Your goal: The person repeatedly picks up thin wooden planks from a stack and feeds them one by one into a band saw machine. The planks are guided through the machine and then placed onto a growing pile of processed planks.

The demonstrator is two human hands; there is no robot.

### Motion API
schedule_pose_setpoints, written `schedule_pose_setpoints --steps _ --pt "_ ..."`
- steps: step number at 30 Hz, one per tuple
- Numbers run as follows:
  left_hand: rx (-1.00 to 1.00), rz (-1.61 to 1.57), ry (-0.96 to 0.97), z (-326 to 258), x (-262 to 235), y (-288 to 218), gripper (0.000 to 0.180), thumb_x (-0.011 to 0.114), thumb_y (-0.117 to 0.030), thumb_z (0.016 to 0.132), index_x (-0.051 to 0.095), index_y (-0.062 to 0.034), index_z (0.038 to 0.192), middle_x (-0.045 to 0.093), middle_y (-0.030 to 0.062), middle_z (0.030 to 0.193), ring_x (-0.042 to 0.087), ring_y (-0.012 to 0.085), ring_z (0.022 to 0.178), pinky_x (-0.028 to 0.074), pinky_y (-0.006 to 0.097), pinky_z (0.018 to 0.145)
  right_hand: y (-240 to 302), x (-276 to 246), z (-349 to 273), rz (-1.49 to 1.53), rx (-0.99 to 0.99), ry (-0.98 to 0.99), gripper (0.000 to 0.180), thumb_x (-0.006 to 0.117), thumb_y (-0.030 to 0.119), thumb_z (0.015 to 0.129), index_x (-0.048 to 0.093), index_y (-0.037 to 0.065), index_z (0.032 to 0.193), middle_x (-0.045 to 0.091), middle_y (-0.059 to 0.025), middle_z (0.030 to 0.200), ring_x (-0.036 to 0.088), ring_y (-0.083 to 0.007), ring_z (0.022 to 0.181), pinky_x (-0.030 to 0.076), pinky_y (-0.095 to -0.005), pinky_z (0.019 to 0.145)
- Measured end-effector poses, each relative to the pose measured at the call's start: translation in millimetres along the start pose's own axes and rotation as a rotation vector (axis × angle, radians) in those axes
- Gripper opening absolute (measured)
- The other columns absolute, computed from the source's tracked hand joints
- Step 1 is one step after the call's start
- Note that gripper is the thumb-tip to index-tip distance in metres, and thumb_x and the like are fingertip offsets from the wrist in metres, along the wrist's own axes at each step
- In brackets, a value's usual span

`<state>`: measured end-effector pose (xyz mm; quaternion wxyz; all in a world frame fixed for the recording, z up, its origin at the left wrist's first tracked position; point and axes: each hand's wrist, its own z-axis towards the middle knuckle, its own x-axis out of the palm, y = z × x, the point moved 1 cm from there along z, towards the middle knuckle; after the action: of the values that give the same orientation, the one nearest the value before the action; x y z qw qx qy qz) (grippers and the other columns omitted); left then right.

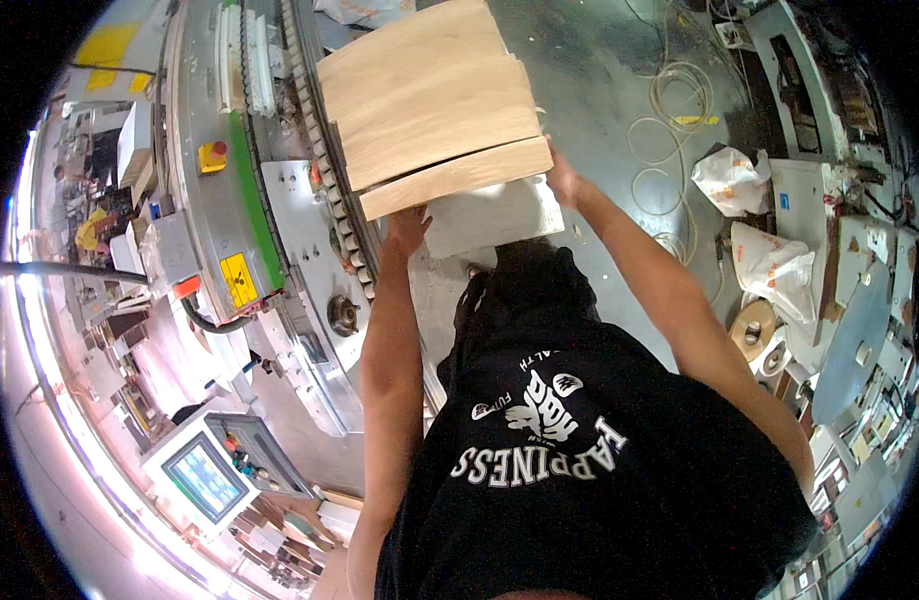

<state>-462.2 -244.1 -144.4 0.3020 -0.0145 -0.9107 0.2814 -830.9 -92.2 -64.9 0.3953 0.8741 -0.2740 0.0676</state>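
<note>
A narrow pale wooden board point(457, 178) lies along the near edge of a stack of wider wooden boards point(429, 85), with a thin dark gap between them. At the near left corner of the narrow board is my left hand point(407, 228), its fingers curled under the edge and partly hidden. My right hand point(566, 184) grips the right end of the same board, fingertips mostly hidden by it. Below the board, a whitish flat surface point(499, 212) shows between my two arms.
Left of the stack runs a long machine with a chain-like conveyor track point(324, 150), a green strip and a red button point(215, 155). A control screen point(206, 478) stands at lower left. On the right floor lie a coiled hose point(681, 95), white bags point(774, 270) and tape-like rolls point(752, 329).
</note>
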Motion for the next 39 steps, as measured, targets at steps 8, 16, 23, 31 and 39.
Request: schedule_pose_setpoints --steps 8,16,23,31,39 --pt "0.369 0.583 0.008 -40.5 -73.1 28.4 0.066 0.038 -0.051 0.113 0.027 -0.0215 0.171 0.024 0.0077 0.179 0.026 0.0295 0.163 0.022 0.061 0.13 -27.1 25.7 1.8 0.028 0.063 0.063 0.09 0.022 0.082 0.104 0.019 0.025 0.174 0.017 -0.0011 0.181 0.014 -0.0232 0.165 0.019 -0.0603 0.128" --pt "0.097 0.108 -0.182 -71.3 -82.1 45.1 0.077 0.039 -0.076 0.103 0.045 -0.0235 0.16 0.043 0.0008 0.167 0.042 0.0249 0.148 0.031 0.057 0.123 -78.2 38.3 -8.9 0.152 0.061 0.075 0.076 0.03 0.071 0.108 0.02 0.03 0.172 0.016 0.0019 0.181 0.013 -0.0227 0.165 0.013 -0.063 0.129" --pt "0.253 0.209 -0.317 -117.8 -17.8 41.7 0.063 0.05 -0.067 0.105 0.055 -0.021 0.148 0.057 0.0055 0.152 0.053 0.0257 0.135 0.039 0.053 0.117 -104.6 38.3 -15.4 0.183 0.082 -0.071 0.083 0.034 0.075 0.107 0.031 0.021 0.169 0.027 -0.0037 0.178 0.018 -0.0256 0.164 0.012 -0.0591 0.13" --pt "0.959 0.441 -0.941 -203.5 24.7 25.6 0.057 0.06 -0.046 0.109 0.056 -0.0051 0.148 0.062 0.0136 0.147 0.06 0.0311 0.131 0.045 0.052 0.113 -114.2 26.9 -17.4 0.15 0.012 0.006 0.092 0.031 0.079 0.105 0.023 0.016 0.171 0.021 -0.009 0.179 0.015 -0.0281 0.165 0.012 -0.0547 0.132" --pt "1.111 1.785 -0.448 -248.7 177.0 -56.1 0.071 0.078 -0.05 0.091 0.059 -0.01 0.147 0.061 0.01 0.149 0.049 0.0299 0.147 0.027 0.052 0.129 -158.7 3.3 0.3 0.141 -0.069 -0.23 0.09 0.037 0.075 0.107 0.025 0.013 0.171 0.046 -0.0146 0.166 0.047 -0.0333 0.148 0.03 -0.0512 0.124"
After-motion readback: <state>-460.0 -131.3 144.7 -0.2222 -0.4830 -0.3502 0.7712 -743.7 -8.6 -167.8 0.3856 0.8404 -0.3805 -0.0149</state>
